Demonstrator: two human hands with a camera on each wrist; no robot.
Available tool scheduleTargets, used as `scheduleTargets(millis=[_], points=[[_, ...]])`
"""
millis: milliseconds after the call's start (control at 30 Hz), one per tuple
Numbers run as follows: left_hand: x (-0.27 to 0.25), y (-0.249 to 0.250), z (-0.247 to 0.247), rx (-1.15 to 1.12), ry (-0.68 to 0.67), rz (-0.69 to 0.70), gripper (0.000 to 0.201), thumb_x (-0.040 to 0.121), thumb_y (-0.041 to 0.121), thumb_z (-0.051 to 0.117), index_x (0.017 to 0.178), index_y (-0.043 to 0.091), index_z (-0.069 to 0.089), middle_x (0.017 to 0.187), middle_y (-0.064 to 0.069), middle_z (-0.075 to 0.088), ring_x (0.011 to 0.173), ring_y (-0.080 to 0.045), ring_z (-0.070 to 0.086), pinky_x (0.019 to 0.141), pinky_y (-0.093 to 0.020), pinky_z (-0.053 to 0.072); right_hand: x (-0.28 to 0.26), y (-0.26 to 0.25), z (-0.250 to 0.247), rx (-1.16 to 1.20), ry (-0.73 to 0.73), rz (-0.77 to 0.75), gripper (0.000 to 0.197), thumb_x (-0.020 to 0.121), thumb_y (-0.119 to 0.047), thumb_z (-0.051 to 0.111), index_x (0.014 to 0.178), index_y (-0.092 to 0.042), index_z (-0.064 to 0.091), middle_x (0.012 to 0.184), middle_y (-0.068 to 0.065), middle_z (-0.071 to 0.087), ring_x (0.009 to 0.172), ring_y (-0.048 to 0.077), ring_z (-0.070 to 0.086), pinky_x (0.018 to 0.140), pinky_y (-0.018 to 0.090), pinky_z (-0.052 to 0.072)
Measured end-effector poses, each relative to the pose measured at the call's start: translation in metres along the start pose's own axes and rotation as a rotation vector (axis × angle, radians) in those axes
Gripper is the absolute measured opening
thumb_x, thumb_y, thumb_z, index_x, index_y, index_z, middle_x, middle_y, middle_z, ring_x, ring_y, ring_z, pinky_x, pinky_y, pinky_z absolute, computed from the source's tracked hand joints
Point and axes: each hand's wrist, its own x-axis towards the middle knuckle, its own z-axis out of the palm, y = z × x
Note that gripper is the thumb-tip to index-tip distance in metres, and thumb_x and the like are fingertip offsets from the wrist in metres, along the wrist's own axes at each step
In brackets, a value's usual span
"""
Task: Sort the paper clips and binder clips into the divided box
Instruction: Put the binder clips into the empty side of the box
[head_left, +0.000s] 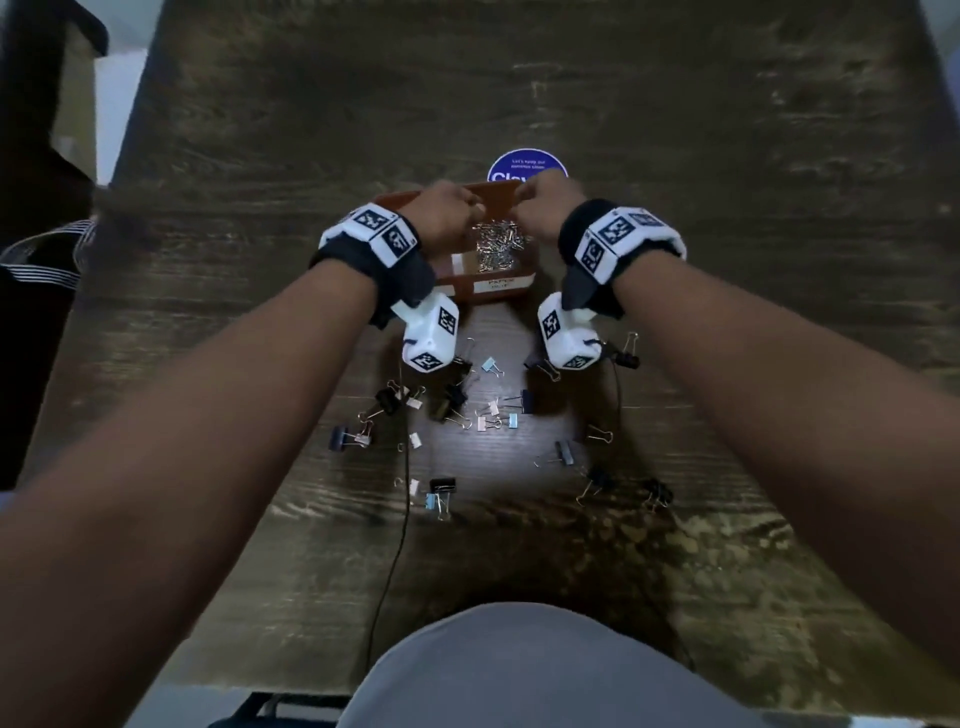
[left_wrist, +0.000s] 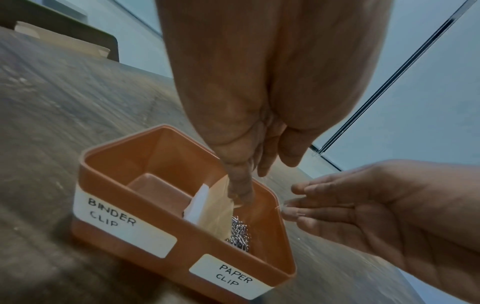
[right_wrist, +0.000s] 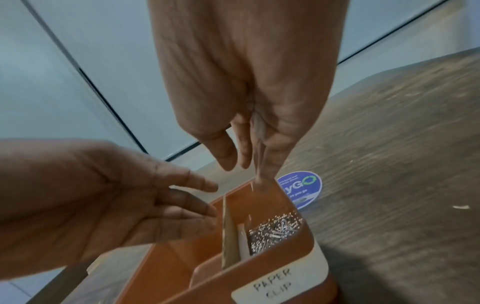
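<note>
An orange divided box (head_left: 498, 287) stands mid-table, labelled BINDER CLIP and PAPER CLIP. A heap of silver paper clips (head_left: 497, 243) fills its right compartment (right_wrist: 275, 228); the paper clips (left_wrist: 240, 232) lie beside a cardboard divider (left_wrist: 218, 205). The left compartment (left_wrist: 155, 185) shows bare floor. My left hand (head_left: 447, 208) and right hand (head_left: 545, 202) hover over the box's far side. The left hand (left_wrist: 249, 181) points straight fingers down at the divider. The right hand (right_wrist: 246, 160) hangs over the paper clip side, fingers straight, holding nothing. Several binder clips (head_left: 452, 405) lie scattered nearer to me.
A round blue sticker (head_left: 525, 163) lies on the wooden table just behind the box. A thin black cable (head_left: 400, 519) runs from the binder clips to the near table edge. A dark chair (head_left: 36, 197) stands at the left.
</note>
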Motion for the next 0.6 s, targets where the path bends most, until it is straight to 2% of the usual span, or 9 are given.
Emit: scheduleTargets(millis=[67,167,233,300,367,400,467,533,600], points=[[-0.006,-0.009,-0.006,0.008,0.031,-0.005,0.014,0.099,0.005,0.047,0.1,0.005,0.061,0.079,-0.007,0.053,0.068,-0.016,0.049,0.073,-0.033,0.046,-0.007,0.003,0.009,0.02,0.028,0.006,0.027,0.087,-0.014,0.056,0.112,-0.017,0.066,0.118,0.004,0.065,0.11,0.019,0.06,0.097,0.03,0.048],[-0.021,-0.032,-0.012,-0.014,0.071,-0.008,0.026,0.099,0.006,0.048,0.121,-0.003,0.059,0.08,-0.01,0.055,0.067,-0.018,0.051,0.064,-0.03,0.048,-0.024,0.02,0.015,0.088,0.063,-0.001,0.028,0.084,-0.008,0.057,0.105,-0.02,0.069,0.114,-0.001,0.068,0.11,0.013,0.061,0.099,0.023,0.044],[-0.034,-0.053,-0.013,0.064,0.108,0.015,0.024,0.098,0.006,0.051,0.118,-0.001,0.063,0.089,-0.011,0.063,0.074,-0.019,0.059,0.07,-0.034,0.053,-0.042,0.035,0.015,0.126,0.117,-0.008,0.024,0.083,-0.007,0.059,0.098,-0.021,0.071,0.107,-0.002,0.071,0.106,0.011,0.063,0.1,0.022,0.044],[-0.052,-0.072,-0.009,0.226,0.136,0.062,0.019,0.096,0.01,0.055,0.111,0.006,0.066,0.103,-0.009,0.068,0.089,-0.018,0.064,0.082,-0.034,0.053,-0.063,0.055,0.016,0.124,0.143,-0.008,0.024,0.084,-0.005,0.058,0.093,-0.022,0.072,0.102,-0.002,0.072,0.102,0.012,0.064,0.101,0.026,0.045],[-0.074,-0.092,-0.002,0.402,0.182,0.108,0.019,0.094,0.012,0.058,0.109,0.011,0.07,0.111,-0.003,0.067,0.103,-0.016,0.061,0.09,-0.025,0.045,-0.087,0.077,0.018,0.096,0.122,0.019,0.025,0.084,-0.004,0.057,0.089,-0.024,0.071,0.102,-0.002,0.071,0.101,0.012,0.064,0.1,0.027,0.046],[-0.085,-0.102,0.002,0.458,0.199,0.123,0.019,0.094,0.011,0.058,0.109,0.012,0.07,0.112,-0.002,0.067,0.105,-0.016,0.06,0.09,-0.022,0.042,-0.1,0.087,0.019,0.069,0.09,0.032,0.024,0.085,-0.004,0.057,0.089,-0.024,0.07,0.103,-0.003,0.071,0.102,0.011,0.063,0.099,0.026,0.046],[-0.102,-0.12,0.01,0.491,0.188,0.111,0.019,0.094,0.009,0.057,0.108,0.013,0.07,0.112,-0.003,0.068,0.101,-0.015,0.06,0.086,-0.021,0.041,-0.123,0.109,0.021,0.013,0.019,0.055,0.021,0.088,-0.004,0.058,0.095,-0.019,0.07,0.106,-0.005,0.067,0.101,0.009,0.06,0.095,0.022,0.042],[-0.118,-0.137,0.019,0.509,0.145,0.067,0.018,0.095,0.01,0.057,0.107,0.013,0.069,0.107,-0.002,0.07,0.087,-0.01,0.06,0.077,-0.02,0.045,-0.146,0.127,0.024,-0.025,-0.014,0.075,0.019,0.089,-0.004,0.059,0.1,-0.017,0.069,0.108,-0.004,0.064,0.1,0.009,0.056,0.091,0.02,0.041],[-0.132,-0.151,0.028,0.554,0.114,0.037,0.015,0.094,0.011,0.058,0.104,0.012,0.069,0.102,-0.003,0.071,0.085,-0.013,0.062,0.073,-0.021,0.043,-0.165,0.143,0.026,-0.038,-0.039,0.103,0.017,0.09,-0.006,0.06,0.098,-0.018,0.067,0.107,-0.004,0.062,0.095,0.009,0.056,0.084,0.018,0.044]])
